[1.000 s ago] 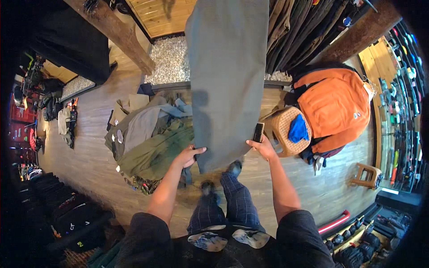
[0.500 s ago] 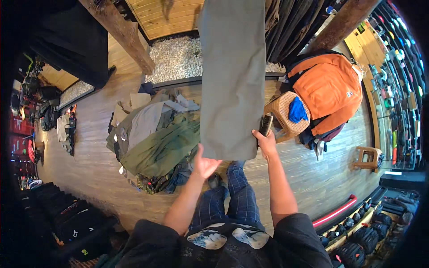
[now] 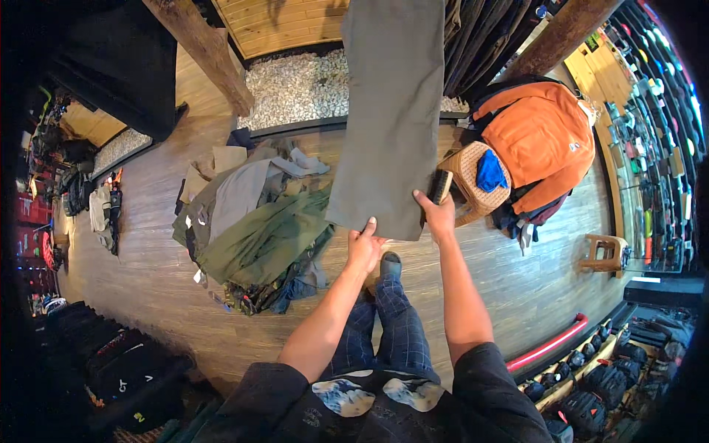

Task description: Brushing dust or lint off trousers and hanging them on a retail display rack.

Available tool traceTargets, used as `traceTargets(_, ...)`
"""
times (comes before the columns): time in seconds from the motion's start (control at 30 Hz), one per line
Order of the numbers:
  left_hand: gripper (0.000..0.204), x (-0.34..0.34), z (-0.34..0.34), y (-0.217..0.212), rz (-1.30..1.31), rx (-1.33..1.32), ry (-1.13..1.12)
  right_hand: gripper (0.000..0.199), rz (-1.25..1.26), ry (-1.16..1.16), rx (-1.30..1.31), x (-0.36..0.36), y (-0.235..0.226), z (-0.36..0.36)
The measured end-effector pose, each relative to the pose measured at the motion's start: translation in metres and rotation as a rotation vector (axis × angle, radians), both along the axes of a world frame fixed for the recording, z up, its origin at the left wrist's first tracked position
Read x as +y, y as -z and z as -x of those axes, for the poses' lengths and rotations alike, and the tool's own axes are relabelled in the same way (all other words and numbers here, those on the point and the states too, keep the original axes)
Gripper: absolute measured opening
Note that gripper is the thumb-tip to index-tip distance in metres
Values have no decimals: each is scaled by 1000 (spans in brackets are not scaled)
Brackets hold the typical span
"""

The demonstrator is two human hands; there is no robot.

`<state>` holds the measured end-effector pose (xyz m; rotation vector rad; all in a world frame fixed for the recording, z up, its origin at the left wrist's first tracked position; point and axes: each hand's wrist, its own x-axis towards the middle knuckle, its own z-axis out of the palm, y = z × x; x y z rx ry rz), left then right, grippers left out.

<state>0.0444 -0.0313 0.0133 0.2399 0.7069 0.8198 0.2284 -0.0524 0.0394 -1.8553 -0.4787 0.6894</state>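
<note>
A long grey-green garment, seemingly a trouser leg (image 3: 391,111), hangs in front of me with its lower end close to my body. At its bottom hem, my left hand (image 3: 363,248) closes on the cloth, thumb on the front face and fingers partly hidden. My right hand (image 3: 441,218) grips a brush (image 3: 442,187) with dark and pale bristles, beside the garment's lower right edge. What holds the garment's top is out of view.
A heap of green and grey clothes (image 3: 258,229) lies on the wooden floor to the left. At right stand a woven-pattern stool (image 3: 473,203) with a blue cloth (image 3: 490,171) and an orange sweatshirt (image 3: 543,133) on a pile. A wooden post (image 3: 203,55) rises at far left.
My left hand has moved right and up, from open beside the hem to closed on it. The garment's lower end has shifted slightly upward. The brush stays in my right hand.
</note>
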Motion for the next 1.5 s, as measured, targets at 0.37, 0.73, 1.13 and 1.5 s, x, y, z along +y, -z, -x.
traceTargets(0.37,25,-14,22,0,-44,55,-84,41,-76,-509,-694,-32,-38,89)
traceTargets(0.73,24,-29,24,13,-107,26,-97,12,-393,-679,-711,20,-8,64)
traceTargets(1.13,19,-31,6,-3,75,145,-179,21,-129,-879,-944,87,-10,11)
traceTargets(1.5,24,-51,-6,9,71,56,-235,22,-120,-1148,-1034,143,-35,4)
